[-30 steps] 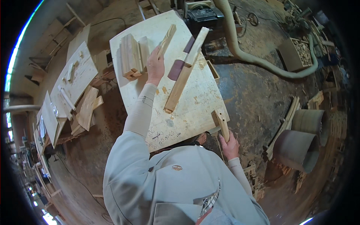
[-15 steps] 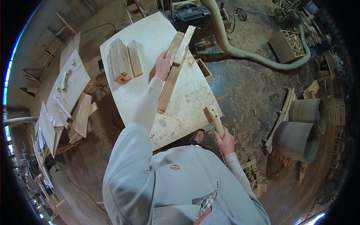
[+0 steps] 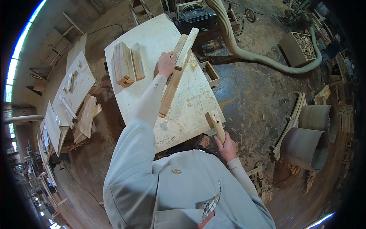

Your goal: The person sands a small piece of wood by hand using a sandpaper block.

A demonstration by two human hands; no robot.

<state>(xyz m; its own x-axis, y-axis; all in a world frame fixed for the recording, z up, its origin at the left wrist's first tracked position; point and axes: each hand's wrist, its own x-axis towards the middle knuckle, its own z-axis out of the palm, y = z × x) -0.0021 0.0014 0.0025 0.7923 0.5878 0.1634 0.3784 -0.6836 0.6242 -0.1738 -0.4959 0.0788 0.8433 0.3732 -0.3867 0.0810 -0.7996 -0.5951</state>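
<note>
My left hand (image 3: pixel 166 65) reaches over the pale board tabletop (image 3: pixel 194 99) and is closed on the edge of a wooden strip (image 3: pixel 179 46). A lighter strip (image 3: pixel 187 48) lies against it, and a longer brown wooden bar (image 3: pixel 171 93) slants below them toward me. Near the tabletop's right corner, my right hand (image 3: pixel 227 147) is wrapped round the lower end of a short wooden piece (image 3: pixel 216 125) with dark round holes. That piece is tilted up, its far end beside the board's edge. My palm and fingers hide its lower end.
Stacked wooden blocks (image 3: pixel 124 65) stand on the tabletop's left. Beyond its far edge are a motor (image 3: pixel 196 17) and a thick ribbed hose (image 3: pixel 244 53). An open wooden drawer (image 3: pixel 214 81) juts out at the right. Curved sheet cylinders (image 3: pixel 301 147) stand on the right-hand floor.
The view has shifted slightly. Both hands keep their holds; the holed wooden piece in my right hand stays nearly in place by the tabletop's corner.
</note>
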